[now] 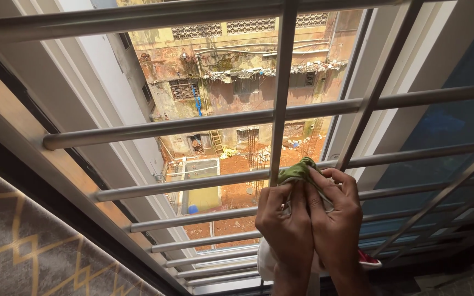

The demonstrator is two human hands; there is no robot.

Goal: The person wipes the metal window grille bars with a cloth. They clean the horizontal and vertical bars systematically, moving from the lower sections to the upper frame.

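My left hand (285,225) and my right hand (336,219) are pressed side by side, both closed on a green cloth (296,169). The cloth is bunched at my fingertips against a vertical steel bar (281,93) of a window grille, where it crosses a horizontal bar (193,183). A white object (263,262) with a red part (370,260) shows below my wrists, mostly hidden by my hands.
The steel grille (154,129) of horizontal and vertical bars fills the view. Through it lie an old building wall (237,82) and red earth ground (231,192) far below. A patterned grey curtain (34,246) hangs at lower left, and dark glass (456,120) at right.
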